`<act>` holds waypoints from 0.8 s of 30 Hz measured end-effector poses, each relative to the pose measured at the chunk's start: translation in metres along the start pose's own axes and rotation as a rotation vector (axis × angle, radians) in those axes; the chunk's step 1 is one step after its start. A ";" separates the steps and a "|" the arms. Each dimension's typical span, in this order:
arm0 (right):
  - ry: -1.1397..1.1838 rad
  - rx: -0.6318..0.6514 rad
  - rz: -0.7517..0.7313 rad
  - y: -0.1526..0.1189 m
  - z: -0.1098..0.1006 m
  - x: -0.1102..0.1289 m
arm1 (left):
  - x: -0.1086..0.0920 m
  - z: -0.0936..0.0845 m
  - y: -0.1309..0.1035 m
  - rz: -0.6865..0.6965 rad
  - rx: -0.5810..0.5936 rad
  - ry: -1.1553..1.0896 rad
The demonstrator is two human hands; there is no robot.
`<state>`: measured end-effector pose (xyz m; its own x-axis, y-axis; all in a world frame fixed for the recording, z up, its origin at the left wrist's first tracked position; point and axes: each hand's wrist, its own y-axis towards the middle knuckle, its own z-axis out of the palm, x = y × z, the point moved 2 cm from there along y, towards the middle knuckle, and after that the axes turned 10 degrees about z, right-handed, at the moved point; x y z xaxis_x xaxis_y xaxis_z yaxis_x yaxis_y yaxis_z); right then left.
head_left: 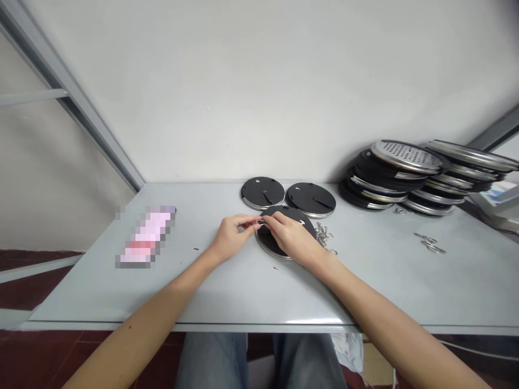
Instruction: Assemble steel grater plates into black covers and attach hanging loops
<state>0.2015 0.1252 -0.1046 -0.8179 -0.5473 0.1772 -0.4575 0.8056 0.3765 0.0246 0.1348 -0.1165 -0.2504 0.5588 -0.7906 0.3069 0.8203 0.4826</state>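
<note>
Both of my hands meet over the near black disc [270, 244], which has a silvery rim and lies on the grey table [162, 294]. My left hand [234, 233] pinches a small metal ring [261, 222] at the disc's upper left edge. The fingertips of my right hand [286, 232] are closed on the same ring and cover part of the disc. A small pile of metal rings [323, 233] sits beside the disc's right edge, close to my right wrist.
Behind are two more black discs [263, 190] [310, 197]. Tall disc stacks [377, 181] [441, 189] lean near the wall at right. Loose rings [432, 244] lie before them. A pixelated pink object [148, 235] is at left.
</note>
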 end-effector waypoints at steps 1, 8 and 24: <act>-0.022 -0.004 -0.014 0.000 0.000 0.000 | 0.000 0.000 0.000 -0.026 -0.018 -0.036; -0.119 -0.005 -0.057 0.001 -0.001 0.005 | 0.001 0.002 -0.001 -0.103 -0.038 -0.109; -0.122 0.070 -0.028 0.000 -0.001 0.009 | -0.006 -0.002 0.001 -0.289 0.009 -0.190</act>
<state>0.1942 0.1203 -0.1025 -0.8386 -0.5421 0.0543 -0.5009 0.8064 0.3143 0.0246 0.1326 -0.1106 -0.1530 0.2703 -0.9505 0.2566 0.9397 0.2260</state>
